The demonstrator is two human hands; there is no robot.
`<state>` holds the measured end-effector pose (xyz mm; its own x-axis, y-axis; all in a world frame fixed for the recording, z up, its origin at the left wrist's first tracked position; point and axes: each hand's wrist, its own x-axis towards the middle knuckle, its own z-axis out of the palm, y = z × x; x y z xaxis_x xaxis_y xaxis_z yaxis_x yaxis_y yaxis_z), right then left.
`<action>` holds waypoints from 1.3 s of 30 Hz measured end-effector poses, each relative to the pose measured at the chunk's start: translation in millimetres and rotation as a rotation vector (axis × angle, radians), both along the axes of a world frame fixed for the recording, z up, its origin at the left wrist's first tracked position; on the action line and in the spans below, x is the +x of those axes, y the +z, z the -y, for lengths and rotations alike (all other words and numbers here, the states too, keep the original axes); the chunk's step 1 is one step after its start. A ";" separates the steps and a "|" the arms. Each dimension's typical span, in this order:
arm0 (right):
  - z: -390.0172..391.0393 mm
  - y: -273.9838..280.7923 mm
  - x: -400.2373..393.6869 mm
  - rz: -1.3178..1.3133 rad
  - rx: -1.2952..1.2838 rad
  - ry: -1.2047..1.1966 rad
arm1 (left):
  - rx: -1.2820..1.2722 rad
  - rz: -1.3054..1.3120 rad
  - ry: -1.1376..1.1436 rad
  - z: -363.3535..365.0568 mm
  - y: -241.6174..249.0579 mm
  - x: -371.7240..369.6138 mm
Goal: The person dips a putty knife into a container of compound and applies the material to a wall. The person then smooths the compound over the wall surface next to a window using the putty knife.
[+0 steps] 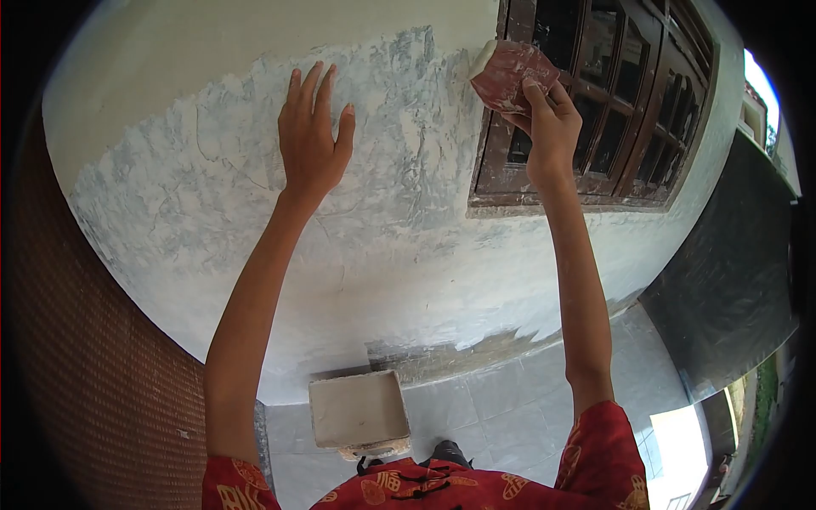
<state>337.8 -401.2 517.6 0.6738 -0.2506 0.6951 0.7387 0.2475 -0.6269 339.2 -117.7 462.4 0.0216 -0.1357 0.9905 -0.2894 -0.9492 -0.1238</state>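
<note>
My right hand [552, 127] pinches a sheet of reddish-brown sandpaper [514, 76] between thumb and fingers. White dust smears the sheet, and its left edge curls to show a pale backing. It overlaps the window frame's left side and the wall beside it in this view. To the left, my left hand [314, 140] is empty, fingers stretched up and thumb apart, over the patchy grey-and-white wall [229, 153]. Rough strokes of filler mark that wall between and around my hands.
A brown wooden window [616, 110] with dark panes fills the upper right. Below, a shallow rectangular tub [357, 412] of pale material stands close to my body, above the grey tiled floor [501, 391]. A brown woven panel [119, 340] borders the left, a dark panel [722, 272] the right.
</note>
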 end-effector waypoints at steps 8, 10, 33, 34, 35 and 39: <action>-2.3 3.4 47.9 0.843 -0.534 -0.780 | 0.002 0.060 0.098 12.2 14.1 21.6; -5.2 -4.1 61.6 0.936 -0.560 -0.851 | -0.012 0.110 0.132 16.1 17.2 28.6; -28.8 -46.1 130.1 1.160 -0.693 -1.025 | 0.040 0.196 0.247 13.7 6.1 56.7; -27.2 -46.0 130.3 1.162 -0.694 -1.024 | 0.036 0.193 0.252 13.9 5.3 56.4; -25.0 -46.5 130.5 1.149 -0.732 -0.986 | 0.036 0.191 0.253 14.0 5.1 56.5; -18.0 -45.9 131.9 1.125 -0.838 -0.908 | 0.035 0.190 0.252 13.5 5.4 56.8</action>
